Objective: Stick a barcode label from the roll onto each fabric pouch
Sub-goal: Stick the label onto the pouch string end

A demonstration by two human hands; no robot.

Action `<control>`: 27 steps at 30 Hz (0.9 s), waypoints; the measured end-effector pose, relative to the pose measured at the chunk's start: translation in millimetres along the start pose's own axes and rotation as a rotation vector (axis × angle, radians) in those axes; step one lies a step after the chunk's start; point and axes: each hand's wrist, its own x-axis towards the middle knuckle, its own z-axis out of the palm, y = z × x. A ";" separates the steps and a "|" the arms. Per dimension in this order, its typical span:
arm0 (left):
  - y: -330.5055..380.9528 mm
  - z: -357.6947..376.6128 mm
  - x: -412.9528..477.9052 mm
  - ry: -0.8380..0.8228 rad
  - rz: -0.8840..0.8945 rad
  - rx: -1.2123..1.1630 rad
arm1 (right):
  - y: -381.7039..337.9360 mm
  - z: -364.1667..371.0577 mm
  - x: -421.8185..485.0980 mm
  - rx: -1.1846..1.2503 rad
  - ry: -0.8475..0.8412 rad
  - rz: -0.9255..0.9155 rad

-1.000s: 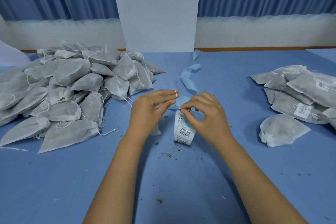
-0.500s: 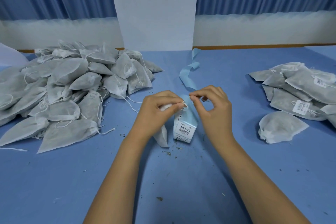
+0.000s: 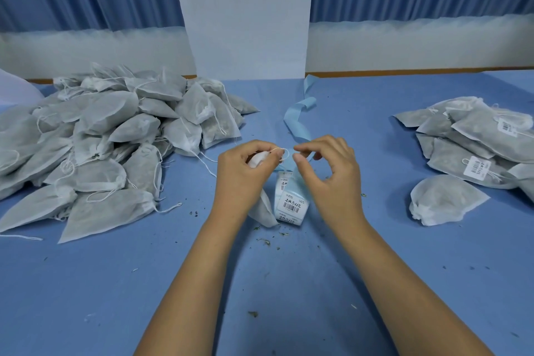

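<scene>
Pouch (image 3: 264, 211) in curled left fingers (image 3: 260, 145), right fingers (image 3: 316, 143) perhaps on blue strip (image 3: 297, 115), label roll (image 3: 290, 205) half-hidden.

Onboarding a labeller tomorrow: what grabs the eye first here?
The big heap of grey-white fabric drawstring pouches at left on the blue table, and the smaller labelled pile at right. At centre, the left hand grips one pouch beside the white barcode label roll.

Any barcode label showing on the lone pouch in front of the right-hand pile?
No, the lone pouch shows only plain white fabric on its visible face.
</scene>
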 end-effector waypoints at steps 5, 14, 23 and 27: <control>2.1 2.3 -1.5 -0.094 -0.037 0.019 | -2.8 1.5 0.0 -0.133 0.059 -0.160; 6.4 -1.3 -1.4 -0.193 -0.081 -0.071 | 1.6 -1.3 -0.1 -0.255 0.114 -0.174; 5.1 -16.3 6.5 -0.100 -0.091 0.025 | 3.5 -8.4 6.9 0.060 0.076 0.254; 0.0 -20.7 9.6 -0.192 -0.107 0.135 | 5.4 -9.6 9.2 0.091 0.058 0.352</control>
